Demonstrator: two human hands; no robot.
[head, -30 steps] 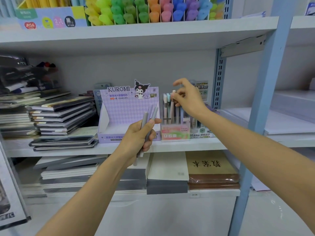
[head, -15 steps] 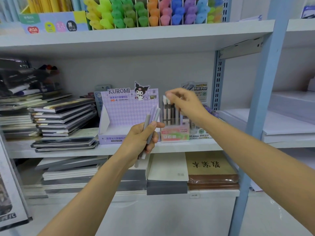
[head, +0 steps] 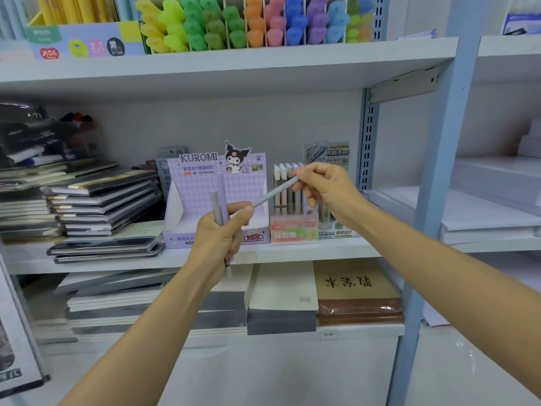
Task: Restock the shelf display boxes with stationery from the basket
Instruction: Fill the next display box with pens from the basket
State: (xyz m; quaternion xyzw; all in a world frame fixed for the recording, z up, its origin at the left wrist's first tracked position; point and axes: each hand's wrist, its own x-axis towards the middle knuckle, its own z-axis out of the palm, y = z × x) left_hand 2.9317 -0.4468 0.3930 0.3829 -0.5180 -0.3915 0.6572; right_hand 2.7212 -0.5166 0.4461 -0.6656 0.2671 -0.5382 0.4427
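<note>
While left hand (head: 218,232) grips pens (head: 217,208) upright – right hand (head: 325,187) pinches grey pen (head: 275,191), tilted

Right hand (head: 325,191) pinches grey pen (head: 275,191); left hand (head: 218,238) grips another.

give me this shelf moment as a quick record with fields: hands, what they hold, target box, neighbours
left hand: shut on grey pens, one upright
right hand: fingers pinch the top end of one slanted grey pen, its lower end at the left hand
pen display box: pink, marked FRUIT SODA, pens standing upright, behind the right hand
Kuromi box: purple, left of the pen box, same shelf
notebooks: stacked at the left of the shelf
basket: not in view
</note>
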